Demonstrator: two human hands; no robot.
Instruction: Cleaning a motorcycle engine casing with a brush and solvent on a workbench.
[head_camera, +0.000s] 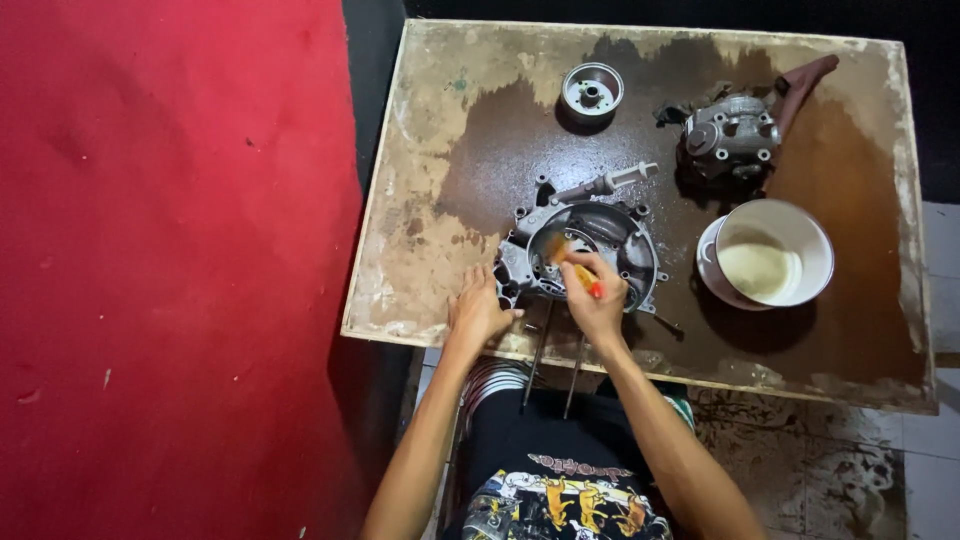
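A grey engine casing (585, 250) is lain near the front edge of the stained table (450, 190). Its left edge is steadied by the left hand (477, 312), fingers spread flat. An orange-handled brush (575, 268) is gripped by the right hand (597, 300) inside the casing's round opening. A white bowl (768, 255) is seen just to the right.

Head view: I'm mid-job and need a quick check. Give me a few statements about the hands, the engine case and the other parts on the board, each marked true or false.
1. The right hand holds an orange-handled brush over the engine case. True.
2. The left hand is lifted clear of the board. False: it rests at the case's left edge.
3. The white bowl sits right of the case. True.
4. The bowl is empty. False: it holds pale liquid.
5. The small round part lies inside the bowl. False: it sits alone near the board's far edge.
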